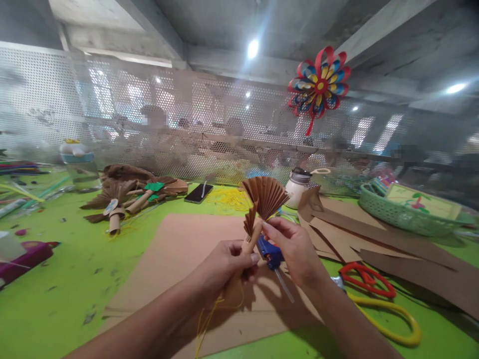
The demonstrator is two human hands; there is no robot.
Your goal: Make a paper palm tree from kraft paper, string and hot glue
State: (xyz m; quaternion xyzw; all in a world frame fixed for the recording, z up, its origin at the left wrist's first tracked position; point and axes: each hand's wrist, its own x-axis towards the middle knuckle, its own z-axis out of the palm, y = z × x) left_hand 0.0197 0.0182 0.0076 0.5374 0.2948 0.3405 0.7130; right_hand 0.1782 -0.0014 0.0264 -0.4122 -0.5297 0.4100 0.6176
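Note:
My left hand point(226, 267) is closed around the lower end of a rolled brown paper stick point(253, 238), held up over a brown paper sheet point(183, 249). A pleated brown paper fan point(265, 197) stands at the top of the stick, with a smaller pleated fan point(249, 222) beside it. My right hand point(294, 249) pinches the base of the large fan where it meets the stick. A thin yellow string point(204, 324) hangs below my left hand. A blue glue gun point(272, 254) lies on the paper just behind my hands.
Red and yellow scissors point(368, 281) and long brown paper strips point(374, 234) lie to the right. A green basket point(404, 214) stands at far right. Finished paper pieces point(127, 197), a phone point(198, 193) and a white bottle point(297, 187) sit near a perforated screen, where a paper flower point(319, 85) hangs.

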